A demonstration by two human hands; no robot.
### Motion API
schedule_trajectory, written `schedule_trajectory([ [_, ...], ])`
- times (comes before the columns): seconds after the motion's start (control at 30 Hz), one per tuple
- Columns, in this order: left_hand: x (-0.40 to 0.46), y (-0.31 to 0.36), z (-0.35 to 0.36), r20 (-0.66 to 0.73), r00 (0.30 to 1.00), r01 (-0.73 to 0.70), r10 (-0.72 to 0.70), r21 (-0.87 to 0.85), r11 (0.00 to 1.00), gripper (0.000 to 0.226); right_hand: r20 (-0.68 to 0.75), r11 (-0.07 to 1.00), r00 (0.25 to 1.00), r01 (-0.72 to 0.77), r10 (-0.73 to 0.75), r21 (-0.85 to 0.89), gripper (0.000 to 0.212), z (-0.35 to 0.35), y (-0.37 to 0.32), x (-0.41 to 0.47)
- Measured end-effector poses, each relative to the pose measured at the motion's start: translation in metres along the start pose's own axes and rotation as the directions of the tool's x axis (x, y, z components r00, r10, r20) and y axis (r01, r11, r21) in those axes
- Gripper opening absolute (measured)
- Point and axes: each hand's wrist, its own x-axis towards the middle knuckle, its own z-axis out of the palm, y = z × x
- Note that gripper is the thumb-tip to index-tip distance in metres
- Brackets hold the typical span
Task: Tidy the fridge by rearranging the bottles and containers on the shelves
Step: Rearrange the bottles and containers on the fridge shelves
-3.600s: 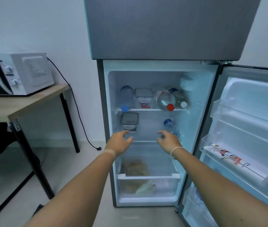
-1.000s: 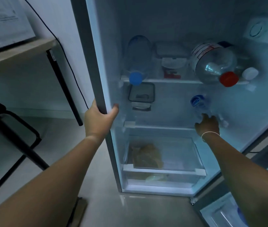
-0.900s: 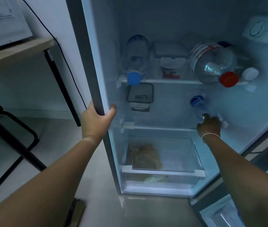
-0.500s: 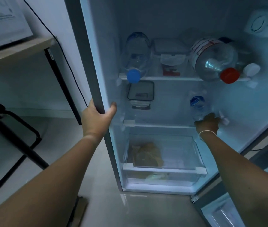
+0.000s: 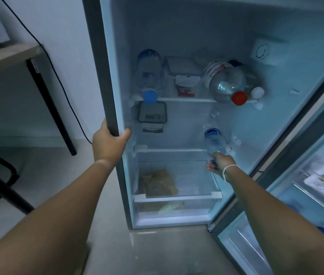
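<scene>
The fridge stands open. My left hand [image 5: 109, 142] grips the fridge's left wall edge [image 5: 105, 80]. My right hand [image 5: 219, 162] holds the cap end of a small clear water bottle [image 5: 214, 142] with a blue label, lying on the lower shelf [image 5: 173, 150] at the right. On the upper shelf [image 5: 185, 99] lie a blue-capped bottle [image 5: 149, 78], a lidded container [image 5: 184, 73], a big red-capped bottle [image 5: 225, 82] and a white-capped bottle [image 5: 257, 92]. A second dark-rimmed container [image 5: 152, 116] sits at the left of the lower shelf.
A clear crisper drawer [image 5: 177, 198] at the bottom holds a brownish bag [image 5: 157, 185]. The open door [image 5: 304, 195] with its racks is at the right. A wooden table [image 5: 8, 54] with black legs and a hanging cable [image 5: 64, 92] stands left of the fridge.
I have moved in close to the fridge. My left hand took hold of the fridge's left edge. My right hand reached the small bottle and has drawn its cap end toward the shelf front.
</scene>
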Motion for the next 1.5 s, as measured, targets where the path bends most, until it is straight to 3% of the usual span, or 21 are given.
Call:
schedule_trajectory([
  [0.17,-0.005,0.008,-0.004,0.014,1.000,0.008,-0.009,0.043,0.999,0.028,-0.026,0.996,0.998,0.065,-0.064,0.059,0.029,-0.013,-0.005,-0.033],
  [0.43,-0.012,0.018,-0.010,0.059,0.998,0.019,-0.030,0.172,0.985,0.041,-0.055,0.975,0.998,0.053,-0.042,0.216,0.022,-0.038,-0.002,-0.087],
  [0.57,-0.025,0.014,-0.013,0.128,0.974,0.142,-0.185,0.288,0.947,0.037,-0.059,0.979,0.997,0.058,-0.047,0.197,0.031,-0.053,0.001,-0.115],
  [0.67,-0.045,0.012,-0.008,0.304,0.882,0.201,-0.359,0.446,0.872,0.035,-0.081,0.981,0.995,0.067,-0.054,0.181,0.034,-0.065,0.001,-0.142],
  [0.77,-0.069,0.027,0.006,0.515,0.773,0.074,-0.371,0.508,0.858,0.033,-0.081,0.991,0.996,0.056,-0.047,0.119,0.033,-0.083,0.005,-0.172],
  [0.97,-0.119,0.084,0.037,0.743,0.650,-0.279,-0.161,0.430,0.859,0.040,-0.112,0.999,0.993,0.034,-0.039,-0.041,0.032,-0.127,0.015,-0.235],
  [1.17,-0.175,0.135,0.053,0.853,0.514,-0.587,0.086,0.277,0.761,0.036,-0.207,0.970,0.978,-0.086,0.038,-0.225,0.027,-0.177,0.025,-0.282],
  [1.37,-0.225,0.164,0.067,0.897,0.394,-0.671,0.201,0.131,0.730,0.036,-0.310,0.900,0.950,-0.163,0.033,-0.405,0.022,-0.236,0.036,-0.323],
  [1.5,-0.254,0.183,0.076,0.914,0.295,-0.773,0.280,0.056,0.632,0.044,-0.371,0.874,0.928,-0.204,0.030,-0.440,0.025,-0.266,0.045,-0.337],
])
